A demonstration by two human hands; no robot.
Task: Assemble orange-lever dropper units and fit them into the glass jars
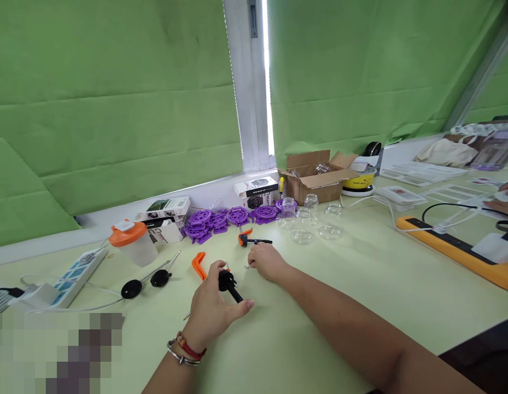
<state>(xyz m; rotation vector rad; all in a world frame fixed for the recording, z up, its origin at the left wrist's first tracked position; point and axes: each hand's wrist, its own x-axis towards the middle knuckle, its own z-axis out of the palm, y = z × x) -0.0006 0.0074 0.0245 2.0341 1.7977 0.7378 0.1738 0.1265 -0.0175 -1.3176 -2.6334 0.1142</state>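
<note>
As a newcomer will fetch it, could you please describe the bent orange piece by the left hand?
On the pale table, find the row of purple parts. Nearer, just beyond the left hand, lies the bent orange piece. It is plain and angular, whereas the cup lid is round and the other orange piece has black parts against it.

Bright daylight through window gap, soft shadows, stretched edges

Head view only | worn on head | faces forward and down | table [315, 306] close below, window wall [254, 109] beyond
</note>
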